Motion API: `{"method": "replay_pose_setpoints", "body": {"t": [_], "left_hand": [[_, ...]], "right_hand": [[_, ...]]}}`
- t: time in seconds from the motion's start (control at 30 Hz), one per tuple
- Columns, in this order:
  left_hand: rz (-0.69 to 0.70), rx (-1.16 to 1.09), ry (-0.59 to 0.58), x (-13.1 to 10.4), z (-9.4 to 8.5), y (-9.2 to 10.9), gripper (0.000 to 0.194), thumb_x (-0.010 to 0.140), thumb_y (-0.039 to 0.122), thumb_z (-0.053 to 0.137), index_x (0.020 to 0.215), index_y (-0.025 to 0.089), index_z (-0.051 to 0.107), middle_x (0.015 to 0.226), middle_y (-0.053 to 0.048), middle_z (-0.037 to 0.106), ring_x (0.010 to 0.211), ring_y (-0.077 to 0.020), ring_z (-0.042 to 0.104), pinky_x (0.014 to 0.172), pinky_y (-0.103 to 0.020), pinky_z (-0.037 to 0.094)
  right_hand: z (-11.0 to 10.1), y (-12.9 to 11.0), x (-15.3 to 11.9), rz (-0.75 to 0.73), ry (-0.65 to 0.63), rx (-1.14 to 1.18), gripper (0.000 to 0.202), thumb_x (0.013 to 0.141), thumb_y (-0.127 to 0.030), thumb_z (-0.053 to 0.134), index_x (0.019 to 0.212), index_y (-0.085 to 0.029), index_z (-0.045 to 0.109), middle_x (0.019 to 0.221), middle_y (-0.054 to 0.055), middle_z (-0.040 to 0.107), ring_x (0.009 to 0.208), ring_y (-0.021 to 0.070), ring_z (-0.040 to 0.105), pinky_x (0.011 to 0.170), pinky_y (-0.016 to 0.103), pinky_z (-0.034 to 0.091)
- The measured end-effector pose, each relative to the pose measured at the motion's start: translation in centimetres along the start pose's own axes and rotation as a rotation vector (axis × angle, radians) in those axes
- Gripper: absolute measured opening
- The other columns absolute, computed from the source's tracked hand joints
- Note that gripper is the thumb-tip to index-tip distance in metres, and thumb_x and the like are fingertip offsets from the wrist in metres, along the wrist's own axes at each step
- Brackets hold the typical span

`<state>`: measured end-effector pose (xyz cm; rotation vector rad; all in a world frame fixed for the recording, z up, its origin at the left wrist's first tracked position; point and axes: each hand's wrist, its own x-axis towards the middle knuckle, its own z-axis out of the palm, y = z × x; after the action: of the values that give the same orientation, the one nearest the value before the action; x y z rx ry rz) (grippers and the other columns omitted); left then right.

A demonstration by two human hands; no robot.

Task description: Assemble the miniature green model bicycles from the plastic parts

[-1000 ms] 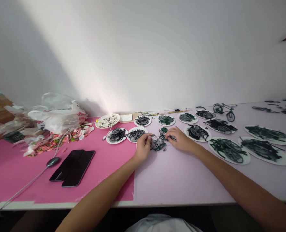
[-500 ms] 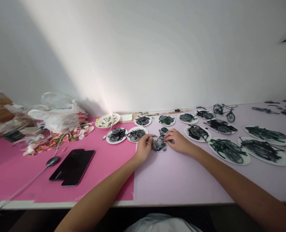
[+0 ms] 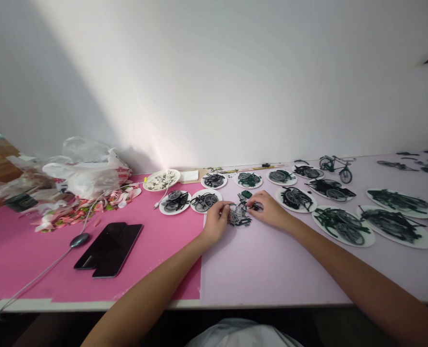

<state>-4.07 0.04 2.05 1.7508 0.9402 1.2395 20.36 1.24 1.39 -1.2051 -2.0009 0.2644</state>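
Observation:
My left hand (image 3: 215,224) has its thumb and forefinger closed on the edge of a small grey spoked toy bicycle wheel (image 3: 235,215), tilted up over the lilac table. Facing it, my right hand (image 3: 270,211) pinches a thin dark part (image 3: 257,206) whose kind is too small to make out. Between the hands, dark green bicycle parts (image 3: 243,222) lie beneath and beside the wheel. Just behind them sits a small green block-like piece (image 3: 246,194). Left of the wheel, a white plate (image 3: 218,194) holds more wheels and frame parts.
Several plates of parts, such as the near-right plate (image 3: 366,239), stand around. A finished toy bicycle (image 3: 335,166) stands at the back right. On the pink side lie two dark phone-like slabs (image 3: 118,253), a computer mouse (image 3: 79,240), a plastic bag (image 3: 87,173) and loose petals (image 3: 96,207).
My right hand has shifted slightly, and the thin dark part in its fingers now shows more clearly. My left hand stays at the wheel, almost still.

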Motion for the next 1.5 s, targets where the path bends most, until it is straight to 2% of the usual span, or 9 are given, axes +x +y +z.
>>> {"method": "replay_pose_setpoints", "body": {"t": [0.1, 0.27, 0.63, 0.87, 0.97, 1.07, 1.27, 1.5], "left_hand": [[0.008, 0.023, -0.007, 0.0, 0.0, 0.1, 0.039, 0.101, 0.045, 0.052, 0.112, 0.013, 0.071, 0.079, -0.005, 0.064, 0.066, -0.0157, 0.059, 0.066, -0.028, 0.049], [0.033, 0.062, -0.005, -0.2, 0.0, 0.0, 0.036, 0.102, 0.043, 0.052, 0.110, 0.014, 0.073, 0.086, -0.007, 0.068, 0.069, -0.0166, 0.061, 0.068, -0.029, 0.051], [0.044, 0.096, -0.006, -0.1, -0.1, -0.1, 0.033, 0.101, 0.039, 0.052, 0.111, 0.015, 0.073, 0.091, -0.008, 0.070, 0.070, -0.0165, 0.064, 0.067, -0.028, 0.054], [0.010, 0.034, -0.010, -0.3, 0.0, -0.2, 0.032, 0.099, 0.037, 0.059, 0.122, 0.016, 0.067, 0.099, -0.009, 0.069, 0.069, -0.0144, 0.066, 0.063, -0.027, 0.058], [0.030, 0.038, -0.008, -0.3, 0.2, -0.3, 0.033, 0.099, 0.038, 0.059, 0.123, 0.018, 0.068, 0.107, -0.010, 0.066, 0.072, -0.0140, 0.066, 0.063, -0.027, 0.060], [0.047, 0.041, -0.017, -0.3, 0.2, -0.3, 0.031, 0.100, 0.041, 0.058, 0.118, 0.018, 0.069, 0.106, -0.010, 0.065, 0.073, -0.0140, 0.066, 0.064, -0.027, 0.061], [0.052, 0.046, -0.014, -0.4, 0.1, 0.4, 0.034, 0.099, 0.046, 0.058, 0.114, 0.017, 0.069, 0.106, -0.010, 0.065, 0.072, -0.0143, 0.066, 0.061, -0.026, 0.060], [0.055, 0.066, -0.007, -0.4, 0.2, 0.2, 0.032, 0.099, 0.044, 0.058, 0.111, 0.016, 0.070, 0.103, -0.011, 0.065, 0.075, -0.0160, 0.064, 0.058, -0.026, 0.059]], "right_hand": [[0.2, 0.2, -0.2, 0.010, -0.042, -0.013, 0.018, 0.080, -0.024, 0.078, 0.098, -0.025, 0.078, 0.104, 0.009, 0.072, 0.105, 0.0289, 0.065, 0.097, 0.044, 0.054], [0.5, 0.7, -0.1, -0.009, -0.047, -0.030, 0.012, 0.085, -0.021, 0.074, 0.095, -0.026, 0.079, 0.100, 0.008, 0.073, 0.104, 0.0286, 0.065, 0.096, 0.045, 0.053], [0.3, 0.6, 0.4, -0.016, 0.038, 0.006, 0.014, 0.090, -0.022, 0.069, 0.097, -0.027, 0.079, 0.099, 0.008, 0.069, 0.101, 0.0274, 0.066, 0.097, 0.048, 0.054], [0.1, -0.6, 0.4, -0.009, 0.176, 0.012, 0.013, 0.093, -0.033, 0.067, 0.095, -0.025, 0.077, 0.095, 0.009, 0.071, 0.100, 0.0287, 0.067, 0.094, 0.047, 0.055], [0.0, -1.2, 0.4, 0.039, 0.220, 0.108, 0.017, 0.093, -0.038, 0.067, 0.093, -0.023, 0.075, 0.093, 0.008, 0.075, 0.091, 0.0267, 0.070, 0.088, 0.044, 0.058], [0.1, -1.6, 0.3, 0.131, 0.232, 0.221, 0.025, 0.090, -0.047, 0.069, 0.093, -0.022, 0.075, 0.088, 0.006, 0.077, 0.079, 0.0243, 0.071, 0.078, 0.040, 0.059], [1.2, -2.4, 0.2, 0.258, 0.253, 0.488, 0.043, 0.081, -0.062, 0.078, 0.091, -0.021, 0.073, 0.084, 0.008, 0.077, 0.073, 0.0244, 0.073, 0.069, 0.038, 0.062], [2.5, -2.8, -0.2, 0.306, 0.238, 0.648, 0.044, 0.078, -0.061, 0.082, 0.093, -0.021, 0.071, 0.088, 0.008, 0.077, 0.075, 0.0246, 0.075, 0.071, 0.037, 0.064]]}}
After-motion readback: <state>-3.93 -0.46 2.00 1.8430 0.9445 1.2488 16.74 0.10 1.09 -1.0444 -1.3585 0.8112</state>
